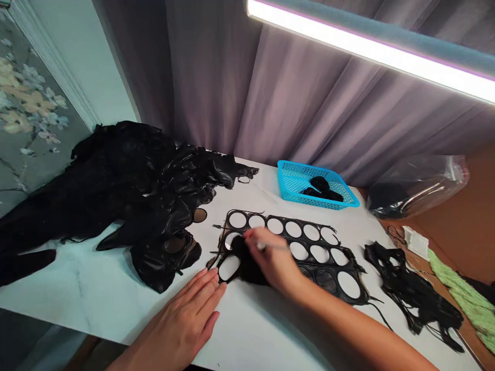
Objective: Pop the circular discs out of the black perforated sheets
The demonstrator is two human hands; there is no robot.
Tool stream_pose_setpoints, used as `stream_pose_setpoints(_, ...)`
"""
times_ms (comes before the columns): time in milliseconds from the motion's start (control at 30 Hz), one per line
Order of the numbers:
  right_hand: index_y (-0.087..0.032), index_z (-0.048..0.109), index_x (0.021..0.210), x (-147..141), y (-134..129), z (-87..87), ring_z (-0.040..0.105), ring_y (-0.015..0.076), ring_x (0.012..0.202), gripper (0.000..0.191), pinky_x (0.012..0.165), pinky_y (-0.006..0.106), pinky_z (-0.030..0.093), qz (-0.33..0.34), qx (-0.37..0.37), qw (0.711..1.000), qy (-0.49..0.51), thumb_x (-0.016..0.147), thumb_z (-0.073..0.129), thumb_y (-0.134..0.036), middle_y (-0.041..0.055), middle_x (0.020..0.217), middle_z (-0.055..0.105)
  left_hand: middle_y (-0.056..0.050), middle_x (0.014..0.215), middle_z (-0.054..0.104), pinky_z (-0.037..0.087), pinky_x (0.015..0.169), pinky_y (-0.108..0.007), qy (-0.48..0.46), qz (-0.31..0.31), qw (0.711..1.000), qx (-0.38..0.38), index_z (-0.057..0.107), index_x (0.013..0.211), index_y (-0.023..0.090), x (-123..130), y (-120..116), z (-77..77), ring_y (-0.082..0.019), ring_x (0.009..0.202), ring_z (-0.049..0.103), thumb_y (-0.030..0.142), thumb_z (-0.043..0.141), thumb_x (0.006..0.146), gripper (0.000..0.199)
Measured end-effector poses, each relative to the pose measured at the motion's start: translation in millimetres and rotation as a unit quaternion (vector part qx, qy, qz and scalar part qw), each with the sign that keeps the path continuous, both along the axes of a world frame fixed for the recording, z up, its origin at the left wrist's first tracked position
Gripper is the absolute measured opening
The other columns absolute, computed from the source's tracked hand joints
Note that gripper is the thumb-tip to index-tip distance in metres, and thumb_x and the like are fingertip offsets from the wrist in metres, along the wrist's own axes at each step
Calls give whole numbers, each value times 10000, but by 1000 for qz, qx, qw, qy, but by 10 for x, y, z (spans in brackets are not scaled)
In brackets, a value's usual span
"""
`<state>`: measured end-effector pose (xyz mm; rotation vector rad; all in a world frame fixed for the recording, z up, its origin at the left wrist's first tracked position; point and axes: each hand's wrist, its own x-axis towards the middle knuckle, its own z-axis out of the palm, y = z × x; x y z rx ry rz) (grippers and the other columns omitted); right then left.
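Observation:
A black sheet (pixel 276 258) with rows of round holes lies on the white table. My left hand (pixel 193 312) is flat, fingers stretched out, its fingertips on the sheet's near left corner beside a hole. My right hand (pixel 273 257) is closed around a slim, pale, pen-like tool (pixel 266 247) over the sheet's left part; the tool's tip is hidden. Under and beside that hand is a piece of black cloth (pixel 249 268), which covers several holes. I cannot tell whether my right fingers also grip the cloth.
A large heap of black material (pixel 143 180) fills the table's left side. A blue basket (pixel 286 189) with black pieces stands at the back. Black scraps (pixel 415 288) lie right, near a clear plastic bag (pixel 421 183) and green fabric (pixel 464 293). A bright lamp (pixel 367 49) hangs above.

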<state>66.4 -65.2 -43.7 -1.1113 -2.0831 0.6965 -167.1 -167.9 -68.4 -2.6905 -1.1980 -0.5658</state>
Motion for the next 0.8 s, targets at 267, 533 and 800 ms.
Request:
stream_pose_setpoints(267,-201,573,904,442,-54,107,509,149,708,111,630,267,393,-16,-60,998,-1,964,480,-210,19,848,617,-54,1170,700,505,1023,-383,-23,-6,1000,-2,650,1167,191,134,66,172,-228,1178,615,153,494,940,278)
stream_pose_setpoints(533,-202,578,912,320,-378,22,566,148,837,76,742,268,445,104,-137,985,11,957,526,-169,19,942,619,-112,1324,640,532,963,-391,22,-17,999,19,576,1315,116,494,38,20,-271,1219,591,249,532,934,406)
stream_pose_setpoints(800,-204,575,875,329,-361,32,556,149,864,92,759,262,448,114,-132,985,9,945,547,-151,26,981,574,-91,1334,638,524,972,-396,15,-22,1000,11,575,1329,140,462,57,-2,-269,1233,583,221,519,939,402)
